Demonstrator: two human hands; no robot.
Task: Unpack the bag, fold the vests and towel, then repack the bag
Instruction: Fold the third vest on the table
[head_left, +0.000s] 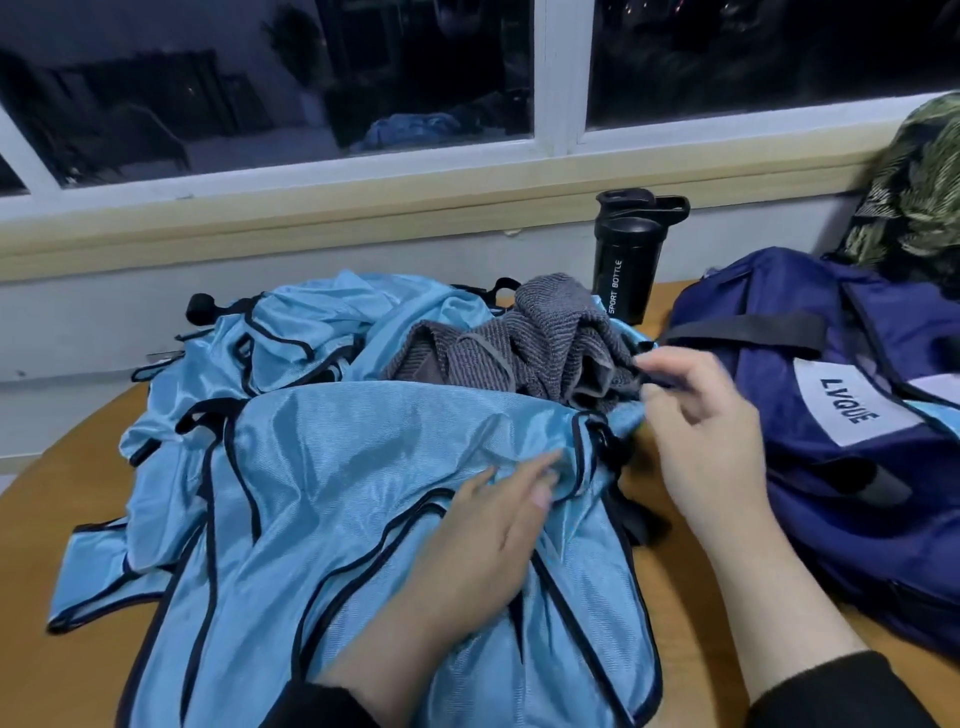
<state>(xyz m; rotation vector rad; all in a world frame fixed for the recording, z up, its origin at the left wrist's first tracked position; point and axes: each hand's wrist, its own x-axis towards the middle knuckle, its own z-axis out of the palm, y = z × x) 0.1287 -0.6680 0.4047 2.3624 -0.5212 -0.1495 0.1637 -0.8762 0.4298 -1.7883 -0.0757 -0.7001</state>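
Observation:
Several light blue vests (322, 467) with black trim lie in a loose heap across the wooden table (62, 467). A crumpled grey towel (524, 343) sits on the heap's far side. My left hand (483, 545) rests flat on the top vest, fingers straight. My right hand (701, 431) pinches the black trim at that vest's upper right corner, just beside the towel. The navy bag (810, 415) with a white "LVQUE" label lies to the right, apart from the heap.
A black sport bottle (628, 260) stands upright behind the towel, near the wall. A camouflage-patterned fabric item (919, 197) sits in the far right corner behind the bag. The window sill and wall run along the table's far edge.

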